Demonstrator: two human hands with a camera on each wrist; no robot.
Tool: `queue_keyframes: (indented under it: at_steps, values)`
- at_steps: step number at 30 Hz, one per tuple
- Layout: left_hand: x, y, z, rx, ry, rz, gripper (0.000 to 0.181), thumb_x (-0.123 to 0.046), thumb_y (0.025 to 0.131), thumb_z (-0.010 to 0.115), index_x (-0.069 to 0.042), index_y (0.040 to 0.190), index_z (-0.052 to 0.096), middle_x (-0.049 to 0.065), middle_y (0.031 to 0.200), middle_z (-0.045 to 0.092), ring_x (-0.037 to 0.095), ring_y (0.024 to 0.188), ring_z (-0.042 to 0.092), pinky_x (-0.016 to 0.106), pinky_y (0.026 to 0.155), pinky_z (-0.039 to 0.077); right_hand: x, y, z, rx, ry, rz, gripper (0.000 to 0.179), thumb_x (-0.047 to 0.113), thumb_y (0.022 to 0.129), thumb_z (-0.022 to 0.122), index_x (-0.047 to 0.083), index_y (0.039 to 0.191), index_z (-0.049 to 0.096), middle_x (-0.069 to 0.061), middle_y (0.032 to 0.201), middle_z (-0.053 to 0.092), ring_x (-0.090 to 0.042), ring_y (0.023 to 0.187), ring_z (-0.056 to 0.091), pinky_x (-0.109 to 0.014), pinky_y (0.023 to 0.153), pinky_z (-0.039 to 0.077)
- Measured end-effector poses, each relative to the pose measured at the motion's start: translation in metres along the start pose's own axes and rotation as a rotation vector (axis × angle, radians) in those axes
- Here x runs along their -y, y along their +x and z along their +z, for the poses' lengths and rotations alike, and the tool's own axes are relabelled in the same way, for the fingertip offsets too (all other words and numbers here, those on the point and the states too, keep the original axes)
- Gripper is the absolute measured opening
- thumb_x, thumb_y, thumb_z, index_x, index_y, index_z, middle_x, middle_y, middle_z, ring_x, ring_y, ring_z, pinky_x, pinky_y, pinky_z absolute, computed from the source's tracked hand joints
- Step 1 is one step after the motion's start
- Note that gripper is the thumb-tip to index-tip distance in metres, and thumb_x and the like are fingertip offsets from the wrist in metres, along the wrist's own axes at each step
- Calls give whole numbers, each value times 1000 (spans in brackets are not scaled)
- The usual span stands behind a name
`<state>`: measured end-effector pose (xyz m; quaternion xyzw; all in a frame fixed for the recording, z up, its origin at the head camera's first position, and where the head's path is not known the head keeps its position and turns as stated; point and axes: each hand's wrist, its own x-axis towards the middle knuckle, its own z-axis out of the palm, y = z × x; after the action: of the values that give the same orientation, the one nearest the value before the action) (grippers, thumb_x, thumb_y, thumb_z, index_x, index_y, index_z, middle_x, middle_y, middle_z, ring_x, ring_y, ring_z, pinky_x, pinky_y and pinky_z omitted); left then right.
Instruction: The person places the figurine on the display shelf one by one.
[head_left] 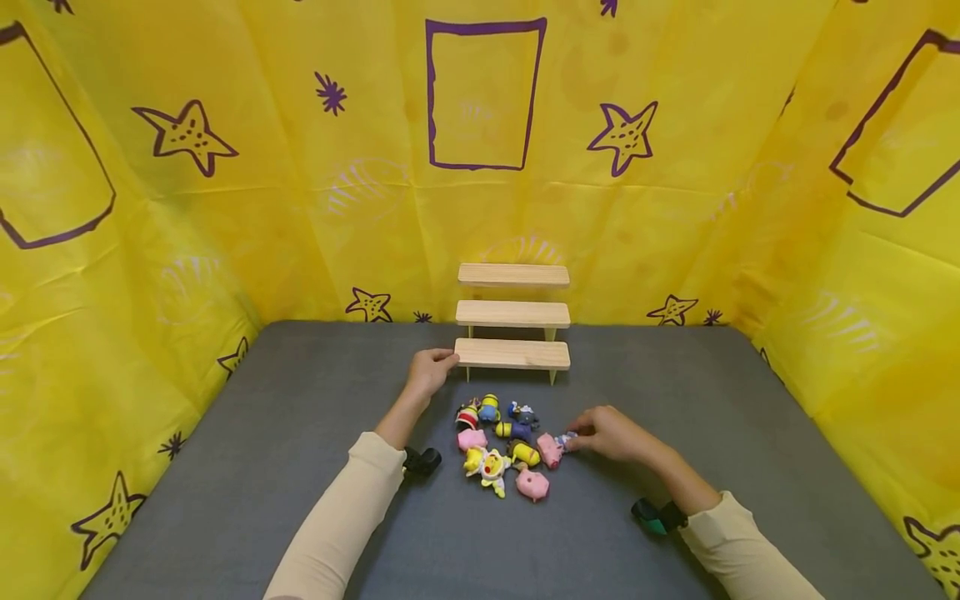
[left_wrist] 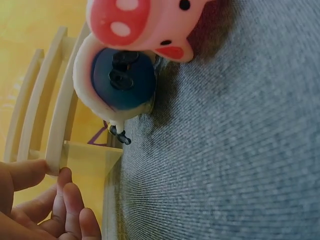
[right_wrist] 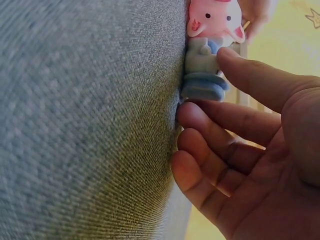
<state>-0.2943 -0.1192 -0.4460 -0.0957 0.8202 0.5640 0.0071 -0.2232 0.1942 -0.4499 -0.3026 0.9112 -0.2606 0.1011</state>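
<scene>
My left hand (head_left: 431,372) pinches the left end of the lowest board of a wooden three-tier stand (head_left: 513,353), thumb above and forefinger below in the left wrist view. My right hand (head_left: 615,435) is at the right edge of a group of toy figurines. Its thumb and fingers hold the lower part of a pink-headed pig figurine (right_wrist: 207,60) in pale blue clothes, which lies on the cloth. The left wrist view shows another pig face (left_wrist: 135,20) close up, beside a white figurine with a dark blue underside (left_wrist: 115,80).
Several figurines lie in front of the stand, among them a yellow-and-white one (head_left: 491,467), a round pink one (head_left: 532,484) and a yellow-and-blue one (head_left: 489,407). Dark grey cloth (head_left: 225,500) covers the table. Yellow patterned curtains (head_left: 375,233) enclose its back and sides.
</scene>
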Motion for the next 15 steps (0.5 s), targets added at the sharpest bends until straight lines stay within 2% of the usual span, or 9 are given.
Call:
queue_keyframes:
  at_steps: [6,15]
  values:
    - [0,-1,1,3,-11,-7,34,-19,95,62,3,121,65,20,112,68,27,97,63,27,74,47,-1,-1,0,-8,5,35,28,29,86,73,3,96,76,-2,87,71,-5,73,53,-21,64,44]
    - [2,1,2,-7,-58,-23,33,-18,94,63,1,121,64,18,108,68,28,96,64,22,69,45,0,-2,4,-63,14,20,23,27,85,75,5,91,74,1,81,66,-4,69,49,-20,60,42]
